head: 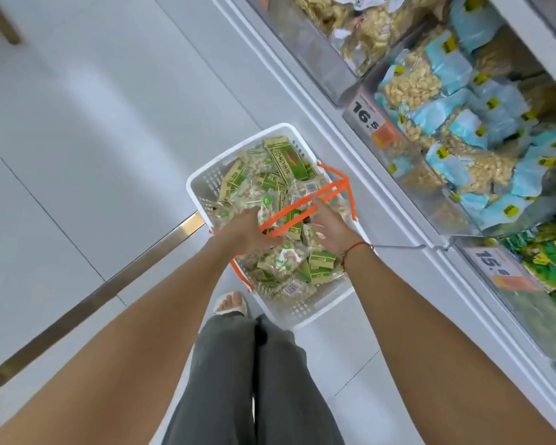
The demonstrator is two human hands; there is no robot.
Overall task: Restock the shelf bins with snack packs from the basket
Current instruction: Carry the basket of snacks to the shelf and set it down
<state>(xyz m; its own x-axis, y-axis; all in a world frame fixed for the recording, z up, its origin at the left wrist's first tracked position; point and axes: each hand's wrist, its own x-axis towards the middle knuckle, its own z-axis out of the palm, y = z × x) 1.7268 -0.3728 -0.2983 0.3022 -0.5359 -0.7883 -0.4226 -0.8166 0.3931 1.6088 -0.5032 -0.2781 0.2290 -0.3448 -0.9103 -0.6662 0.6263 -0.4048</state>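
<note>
Head view: both hands reach down over the white basket [206,184] on the floor. Left hand [251,231] and right hand [329,229] have loose, spread fingers, holding nothing, above the snack packs [286,162] and orange handles [305,203].

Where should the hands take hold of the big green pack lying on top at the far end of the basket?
Probably by the long edges of the big green pack, from above: it lies flat and exposed on the pile, clear of the orange handles crossing mid-basket.

Pale tiled floor [93,130] with a brass strip [87,303]; grey trousers [238,380], sandalled foot [230,303]
</note>
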